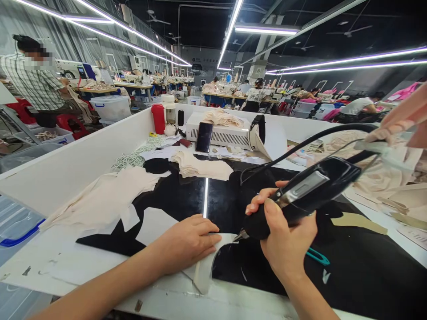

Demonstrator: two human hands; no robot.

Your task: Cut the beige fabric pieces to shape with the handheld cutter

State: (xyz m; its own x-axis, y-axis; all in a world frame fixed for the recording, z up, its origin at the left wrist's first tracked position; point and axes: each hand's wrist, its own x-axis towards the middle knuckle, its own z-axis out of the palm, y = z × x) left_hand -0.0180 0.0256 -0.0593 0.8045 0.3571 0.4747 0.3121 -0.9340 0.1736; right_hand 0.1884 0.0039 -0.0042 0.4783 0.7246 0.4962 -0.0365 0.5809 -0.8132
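My right hand (283, 235) grips a black corded hand tool (300, 195), tilted with its metal tip down near a cream fabric piece (205, 262) at the table's front edge. My left hand (187, 238) lies flat on that fabric piece, fingers together, just left of the tool's tip. The tool's black cable (320, 138) arcs up and away to the right. Both hands work over a glossy black work surface (350, 266).
Cream fabric stacks (200, 166) and loose pieces (110, 195) lie left and behind. A white machine box (220, 133), a phone (204, 137), a red bottle (158, 118) stand at the back. Teal scissors (316, 256) lie right. Another person's hand (403, 118) at the upper right. Workers sit beyond.
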